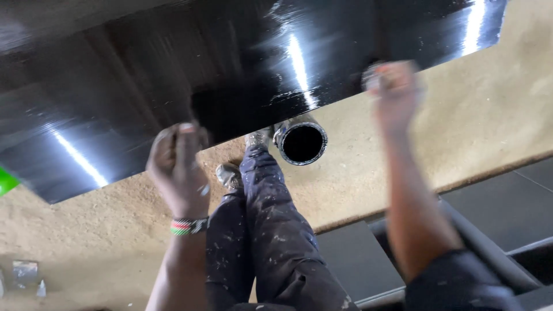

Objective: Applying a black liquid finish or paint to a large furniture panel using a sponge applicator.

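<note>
A large glossy black sheet (173,75) lies over a tan chipboard surface (449,126), with light streaks reflecting off it. My left hand (177,170), wearing a beaded wristband (189,226), is curled at the sheet's near edge with the thumb on that edge. Further right, my right hand (394,95) is blurred and closed at the same edge, with a small greyish patch by the fingers that I cannot identify. My legs in dark paint-spattered trousers (265,230) stretch out between my arms, and my shoes (230,173) rest on the board.
A shiny metal tube (300,141) with a dark open end sits just below the sheet's edge, by my feet. Dark grey panels (507,213) lie past the board's edge at lower right. Small silvery scraps (26,273) are at lower left, and a green bit (6,181) is at the left edge.
</note>
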